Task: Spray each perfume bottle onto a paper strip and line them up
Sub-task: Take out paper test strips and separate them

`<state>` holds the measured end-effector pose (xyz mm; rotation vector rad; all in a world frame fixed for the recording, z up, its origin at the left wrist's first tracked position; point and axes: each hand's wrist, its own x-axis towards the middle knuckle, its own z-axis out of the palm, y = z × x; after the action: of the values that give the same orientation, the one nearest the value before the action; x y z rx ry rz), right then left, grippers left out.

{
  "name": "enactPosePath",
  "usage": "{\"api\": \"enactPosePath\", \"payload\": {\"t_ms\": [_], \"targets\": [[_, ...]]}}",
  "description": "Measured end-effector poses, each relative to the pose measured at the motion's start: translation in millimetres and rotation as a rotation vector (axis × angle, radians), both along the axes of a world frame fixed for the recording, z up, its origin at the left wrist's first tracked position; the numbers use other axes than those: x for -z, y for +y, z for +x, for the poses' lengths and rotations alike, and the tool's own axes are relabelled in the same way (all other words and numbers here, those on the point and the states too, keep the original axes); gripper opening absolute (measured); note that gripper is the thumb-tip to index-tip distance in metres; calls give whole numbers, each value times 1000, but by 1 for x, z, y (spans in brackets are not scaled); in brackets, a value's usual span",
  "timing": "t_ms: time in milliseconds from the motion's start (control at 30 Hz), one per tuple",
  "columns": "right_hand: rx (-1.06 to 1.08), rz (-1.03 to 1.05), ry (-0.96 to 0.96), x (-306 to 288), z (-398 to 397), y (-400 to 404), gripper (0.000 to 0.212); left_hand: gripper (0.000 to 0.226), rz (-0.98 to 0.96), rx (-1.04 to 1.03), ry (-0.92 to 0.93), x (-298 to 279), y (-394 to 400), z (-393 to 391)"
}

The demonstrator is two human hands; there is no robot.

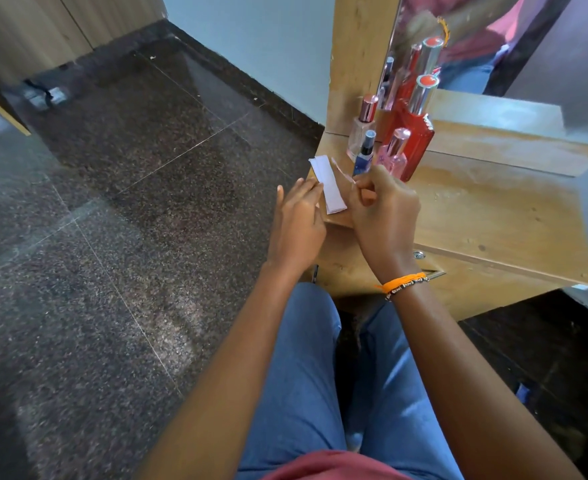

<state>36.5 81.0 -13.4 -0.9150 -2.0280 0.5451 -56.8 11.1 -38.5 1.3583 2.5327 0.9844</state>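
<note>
Right now your right hand (pixel 382 206) pinches one thin paper strip (pixel 344 173) between its fingertips, while your left hand (pixel 299 220) rests loosely open, fingers touching the stack of white strips (pixel 328 183) at the wooden dresser (pixel 493 216) corner. Just beyond stand four perfume bottles: blue (pixel 364 152), pink (pixel 394 155), red (pixel 415 133), clear (pixel 362 128).

Wooden dressing table (pixel 493 209) against a pale wall (pixel 251 36) — mirror (pixel 486 43) mounted above its ledge. Dark speckled granite floor (pixel 112 237), pale joints. Wood-grain panelling (pixel 43 26) at far corner — blurred.
</note>
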Motion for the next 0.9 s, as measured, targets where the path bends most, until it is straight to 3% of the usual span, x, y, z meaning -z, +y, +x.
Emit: {"api": "enactPosePath", "payload": {"t_ms": [200,433,600,733,800,900], "targets": [[42,-106,210,-14,15,-4,9,45,39,24,-84,-2,0,-2],[0,-321,392,-30,43,-1,21,38,315,24,-237,-26,-3,25],[21,-504,477,-29,63,15,21,19,225,135,-444,-35,3,49],[66,-508,496,-27,73,24,21,21,169,163,-583,-30,11,64],[101,-452,487,-28,76,28,21,31,154,138,-621,-27,15,70],[174,-319,482,-33,82,32,22,23,163,102,-668,-26,21,77]]}}
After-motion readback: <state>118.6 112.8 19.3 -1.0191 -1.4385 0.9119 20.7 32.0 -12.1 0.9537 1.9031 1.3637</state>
